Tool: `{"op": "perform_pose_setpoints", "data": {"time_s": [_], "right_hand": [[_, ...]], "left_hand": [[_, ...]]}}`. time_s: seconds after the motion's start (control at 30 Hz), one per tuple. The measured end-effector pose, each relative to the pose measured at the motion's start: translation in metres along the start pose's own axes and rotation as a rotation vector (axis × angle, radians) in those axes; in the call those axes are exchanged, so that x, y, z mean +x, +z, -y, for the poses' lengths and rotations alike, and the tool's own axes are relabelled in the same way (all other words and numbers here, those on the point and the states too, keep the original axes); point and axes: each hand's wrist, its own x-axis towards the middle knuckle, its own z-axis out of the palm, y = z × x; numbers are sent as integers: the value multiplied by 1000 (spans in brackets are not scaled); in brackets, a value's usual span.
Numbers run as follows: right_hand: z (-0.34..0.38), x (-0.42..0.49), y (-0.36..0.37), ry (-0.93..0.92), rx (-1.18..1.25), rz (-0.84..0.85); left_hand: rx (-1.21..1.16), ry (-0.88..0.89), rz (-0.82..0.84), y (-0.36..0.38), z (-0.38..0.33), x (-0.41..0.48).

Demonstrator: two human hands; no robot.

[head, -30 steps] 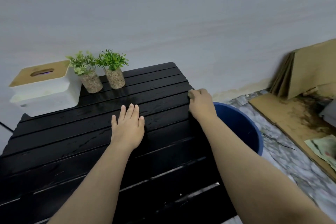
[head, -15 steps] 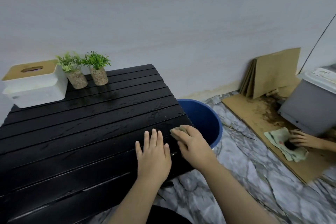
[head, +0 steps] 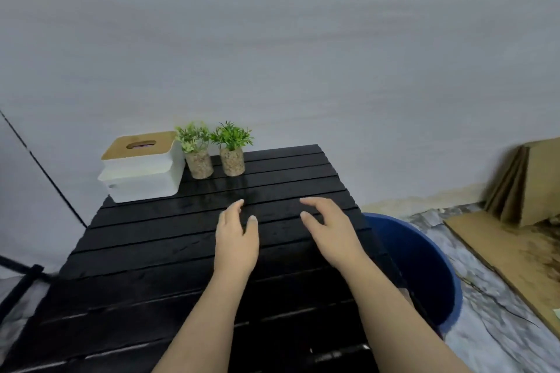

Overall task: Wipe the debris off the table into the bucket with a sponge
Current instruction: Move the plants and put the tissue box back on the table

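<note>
Table [head: 169, 251]: black slats, wet sheen, no debris visible on top. Bucket [head: 436, 275]: blue, on floor, touching table's right edge; inside mostly hidden by right forearm. Tissue box [head: 142, 172] and two potted plants [head: 215, 148] at far left of table. Left hand [head: 235, 239] and right hand [head: 331, 232] over table middle, fingers loosely spread, both empty. Sponge: not in sight, whereabouts unknown. Judgement: wiping looks finished or nearly so; possibly only final check left.
</note>
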Motion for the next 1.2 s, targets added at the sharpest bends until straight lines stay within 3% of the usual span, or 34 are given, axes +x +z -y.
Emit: {"op": "perform_pose_setpoints", "data": {"time_s": [0.27,0.7,0.9,1.07,1.2], "right_hand": [[11,149,112,204,449,37],[3,249,176,145,371,20],[-7,242,131,135,574,-73],[-38,243,59,115,520,-197],[-57,251,21,141,469,-231]], "left_hand": [[-301,-182,-300,-13,46,151],[-290,-94,-294,-6,85,254],[-245,-23,-208,9,69,259],[-272,57,11,64,27,249],[-388,21,42,109,-8,241]]}}
